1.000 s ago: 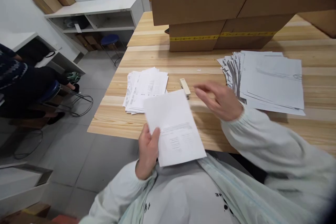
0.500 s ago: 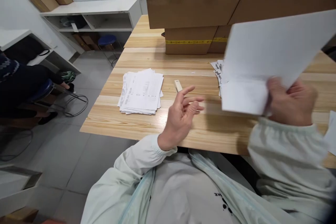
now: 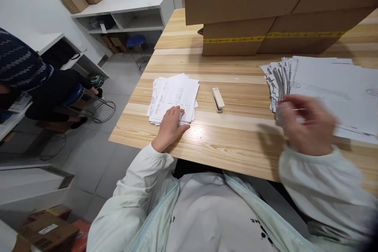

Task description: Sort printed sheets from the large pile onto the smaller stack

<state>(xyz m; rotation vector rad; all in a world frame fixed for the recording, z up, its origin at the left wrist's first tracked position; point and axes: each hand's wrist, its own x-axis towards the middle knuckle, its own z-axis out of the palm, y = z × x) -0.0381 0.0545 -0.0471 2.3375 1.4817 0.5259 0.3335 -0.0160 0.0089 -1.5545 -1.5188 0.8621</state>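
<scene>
My left hand [image 3: 170, 125] lies flat with its fingertips on the near edge of a small stack of printed sheets [image 3: 176, 93] at the left of the wooden table [image 3: 224, 138]. My right hand [image 3: 307, 126] is blurred by motion. It hovers at the near left corner of a large fanned stack of white sheets [image 3: 333, 86], and its fingers touch the sheet edges. I cannot make out whether it grips any sheet. A cream stapler [image 3: 217, 99] lies between the two stacks, apart from both hands.
Big cardboard boxes [image 3: 251, 4] with yellow tape stand at the back of the table. Left of the table, a seated person in dark clothes [image 3: 32, 82] is on a blue stool. White shelving [image 3: 126, 12] and another blue stool [image 3: 135, 41] stand behind. Small boxes [image 3: 50, 228] sit on the floor.
My right hand has come down from holding a sheet up in the air to the big stack. My left hand has dropped from mid-air onto the small stack.
</scene>
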